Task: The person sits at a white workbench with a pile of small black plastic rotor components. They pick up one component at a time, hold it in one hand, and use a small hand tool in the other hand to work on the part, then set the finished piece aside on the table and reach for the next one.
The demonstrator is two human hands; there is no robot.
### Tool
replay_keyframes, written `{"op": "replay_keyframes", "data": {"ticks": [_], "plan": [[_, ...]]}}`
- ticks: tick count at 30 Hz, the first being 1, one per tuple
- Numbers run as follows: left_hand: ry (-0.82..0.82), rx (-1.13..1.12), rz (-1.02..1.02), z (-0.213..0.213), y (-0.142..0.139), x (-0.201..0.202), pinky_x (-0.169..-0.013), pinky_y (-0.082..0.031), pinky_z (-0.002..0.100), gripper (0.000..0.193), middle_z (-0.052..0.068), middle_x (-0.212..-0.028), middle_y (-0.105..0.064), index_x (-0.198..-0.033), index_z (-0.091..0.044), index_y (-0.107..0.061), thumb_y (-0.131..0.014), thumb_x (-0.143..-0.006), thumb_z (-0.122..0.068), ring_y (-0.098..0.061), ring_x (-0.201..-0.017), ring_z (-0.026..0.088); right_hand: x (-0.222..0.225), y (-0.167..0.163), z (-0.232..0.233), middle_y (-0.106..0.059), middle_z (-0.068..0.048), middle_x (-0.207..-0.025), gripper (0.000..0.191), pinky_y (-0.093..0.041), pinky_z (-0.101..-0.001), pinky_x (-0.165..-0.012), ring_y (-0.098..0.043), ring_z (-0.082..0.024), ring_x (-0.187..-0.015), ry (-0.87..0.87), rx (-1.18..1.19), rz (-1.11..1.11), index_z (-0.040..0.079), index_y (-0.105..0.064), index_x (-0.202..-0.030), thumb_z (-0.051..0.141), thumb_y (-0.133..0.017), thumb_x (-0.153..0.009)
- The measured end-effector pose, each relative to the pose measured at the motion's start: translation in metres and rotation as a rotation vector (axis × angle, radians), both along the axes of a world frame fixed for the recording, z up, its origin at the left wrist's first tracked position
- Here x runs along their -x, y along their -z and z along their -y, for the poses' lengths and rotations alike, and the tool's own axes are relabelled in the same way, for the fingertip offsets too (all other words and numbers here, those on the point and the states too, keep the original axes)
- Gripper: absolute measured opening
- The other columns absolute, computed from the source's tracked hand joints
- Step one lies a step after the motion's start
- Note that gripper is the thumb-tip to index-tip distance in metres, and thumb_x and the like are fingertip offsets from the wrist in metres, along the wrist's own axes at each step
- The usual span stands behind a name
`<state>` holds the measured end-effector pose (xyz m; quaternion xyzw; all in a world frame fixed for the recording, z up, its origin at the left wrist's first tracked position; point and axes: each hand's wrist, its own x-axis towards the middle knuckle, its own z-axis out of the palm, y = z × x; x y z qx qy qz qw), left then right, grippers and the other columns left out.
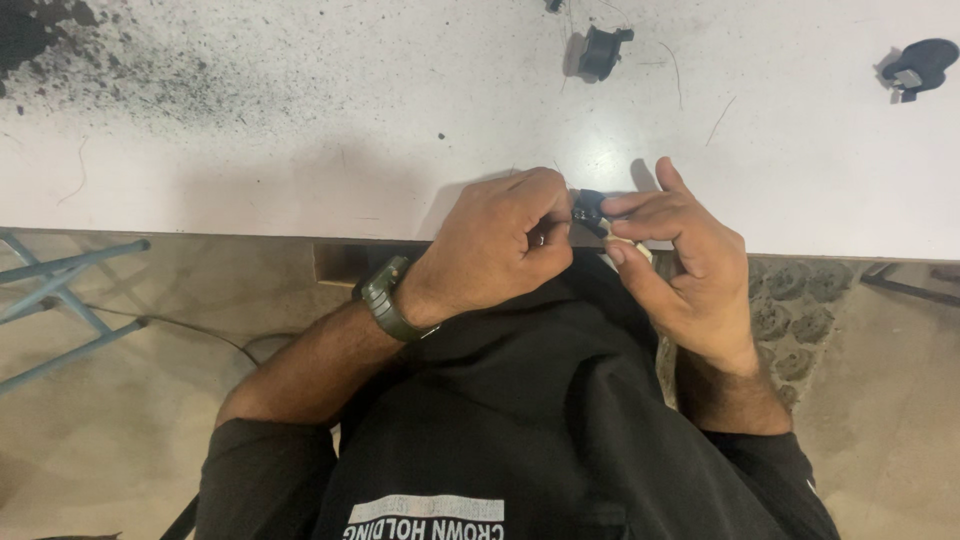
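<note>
Head view: a small black part (pixel 588 208) sits at the near edge of the white worktop (pixel 300 150), pinched between both hands. Left hand (pixel 500 245) curls closed on it; right hand (pixel 685 265) grips it with thumb and forefinger.

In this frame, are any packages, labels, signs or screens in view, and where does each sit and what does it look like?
Printed patch: on the person's black shirt, bottom centre; pale grey rectangular band over a row of white lettering.
Wristwatch: on the left wrist, dark green strap; its face is not readable as a screen.
No packages or signs show on the white table.
</note>
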<state>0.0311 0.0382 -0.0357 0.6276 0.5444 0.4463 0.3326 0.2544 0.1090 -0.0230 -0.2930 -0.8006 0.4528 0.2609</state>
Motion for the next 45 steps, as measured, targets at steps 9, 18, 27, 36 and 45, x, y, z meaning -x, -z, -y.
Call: {"op": "replay_keyframes", "data": {"ticks": [9, 18, 27, 36, 45], "plan": [[0.01, -0.014, 0.031, 0.002, 0.0, 0.002, -0.063, -0.053, 0.031, 0.013, 0.003, -0.083, -0.065, -0.095, -0.008, -0.055, -0.068, -0.091, -0.005, -0.065, -0.072, 0.016, -0.004, 0.014, 0.003, -0.073, -0.004, -0.114, 0.02, -0.023, -0.0558, -0.136, -0.07, -0.018, -0.119, 0.049, 0.137, -0.196, 0.009, -0.057, -0.117, 0.002, -0.069, -0.103], [0.032, 0.064, 0.058, 0.0, 0.005, 0.001, -0.062, -0.059, 0.024, 0.03, 0.003, -0.092, -0.071, -0.122, -0.007, -0.057, -0.069, -0.095, -0.008, -0.073, -0.076, 0.011, 0.0, 0.017, 0.006, -0.072, -0.008, -0.102, 0.02, -0.027, -0.057, -0.132, -0.074, -0.024, -0.115, 0.059, -0.246, 0.0, 0.006, -0.06, -0.109, 0.003, -0.076, -0.098], [0.032, 0.041, 0.042, -0.002, 0.006, 0.001, -0.065, -0.06, 0.024, 0.026, 0.002, -0.093, -0.072, -0.119, -0.008, -0.059, -0.069, -0.095, -0.008, -0.073, -0.08, 0.011, 0.005, 0.01, 0.006, -0.071, -0.007, -0.096, 0.018, -0.032, -0.0581, -0.129, -0.075, -0.024, -0.112, 0.063, -0.344, 0.048, 0.006, -0.063, -0.102, 0.001, -0.079, -0.094], [0.038, 0.074, 0.042, -0.001, 0.006, 0.0, -0.064, -0.06, 0.024, 0.025, 0.002, -0.093, -0.073, -0.118, -0.007, -0.06, -0.068, -0.095, -0.008, -0.073, -0.079, 0.011, 0.001, 0.002, 0.001, -0.072, -0.007, -0.099, 0.014, -0.034, -0.0573, -0.131, -0.074, -0.022, -0.111, 0.027, -0.206, 0.04, 0.006, -0.065, -0.102, 0.003, -0.077, -0.096], [0.038, 0.038, 0.018, -0.002, 0.005, 0.0, -0.062, -0.058, 0.023, 0.025, 0.003, -0.094, -0.072, -0.119, -0.007, -0.06, -0.069, -0.095, -0.008, -0.072, -0.08, 0.011, 0.0, 0.01, 0.002, -0.073, -0.008, -0.104, 0.019, -0.033, -0.0568, -0.131, -0.074, -0.024, -0.115, 0.043, -0.189, -0.054, 0.006, -0.059, -0.109, 0.005, -0.076, -0.1]]}}
